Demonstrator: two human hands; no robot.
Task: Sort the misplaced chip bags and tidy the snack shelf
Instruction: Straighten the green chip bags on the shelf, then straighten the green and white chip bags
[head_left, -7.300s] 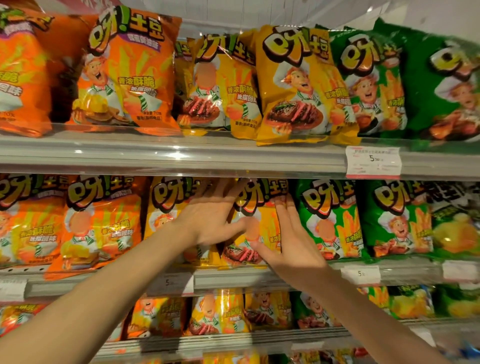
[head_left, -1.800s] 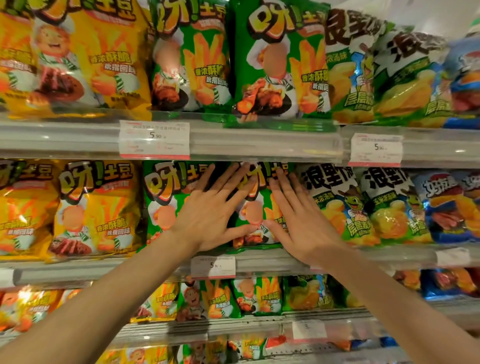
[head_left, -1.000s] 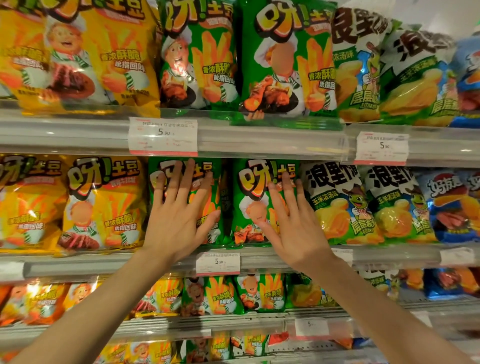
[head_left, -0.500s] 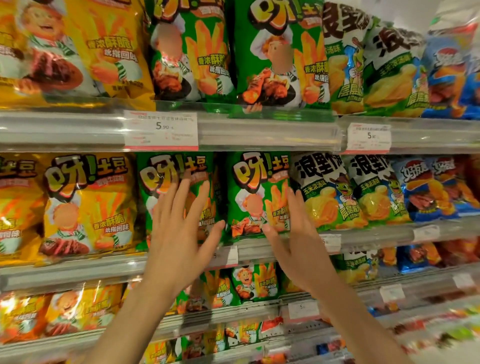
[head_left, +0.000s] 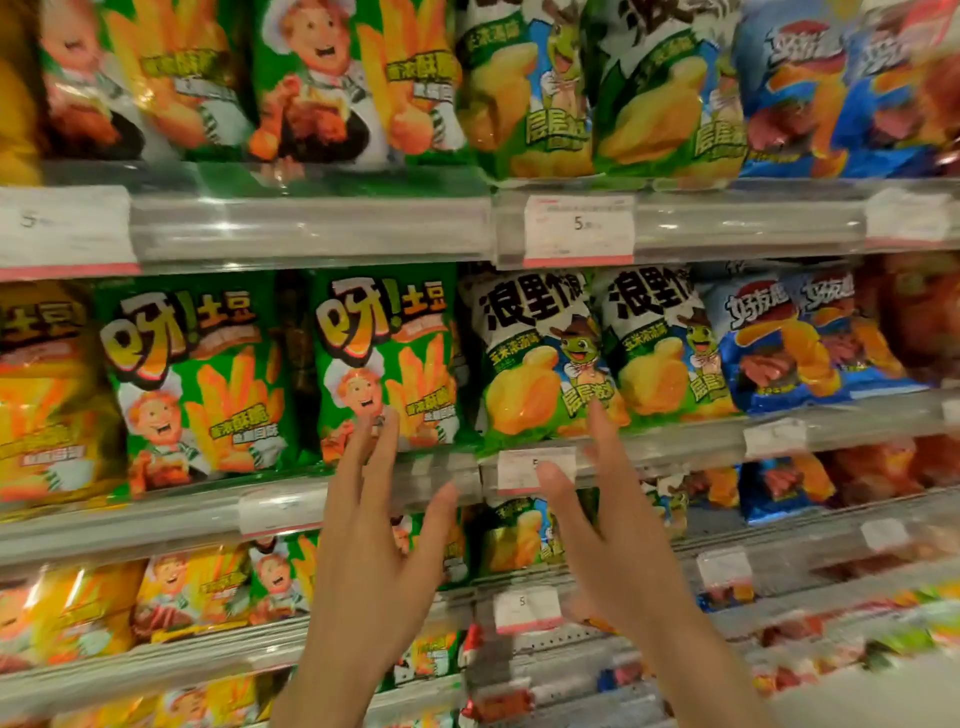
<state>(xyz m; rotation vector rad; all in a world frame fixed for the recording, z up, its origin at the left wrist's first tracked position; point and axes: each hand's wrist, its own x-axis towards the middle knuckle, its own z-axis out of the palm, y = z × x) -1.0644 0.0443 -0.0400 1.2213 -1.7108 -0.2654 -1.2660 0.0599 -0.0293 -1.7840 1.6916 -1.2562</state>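
Note:
Two green fry-chip bags (head_left: 197, 379) (head_left: 384, 364) stand upright on the middle shelf (head_left: 182, 514). To their right stand two green-and-white frog-mascot bags (head_left: 540, 353) (head_left: 660, 343), then blue bags (head_left: 800, 338). My left hand (head_left: 374, 551) is raised with fingers spread, its fingertips in front of the second green bag's bottom. My right hand (head_left: 608, 530) is open too, its fingertips below the first frog bag. Both hands hold nothing and are off the bags.
The top shelf (head_left: 311, 223) carries matching green, frog and blue bags, with price tags (head_left: 579, 228) on its clear rail. Yellow bags (head_left: 41, 395) fill the far left. Lower shelves (head_left: 597, 644) hold more small bags. The image is motion-blurred toward the right.
My hands have come off the two green bags and drawn back and down. The view has shifted right, bringing the frog and blue bags toward the middle.

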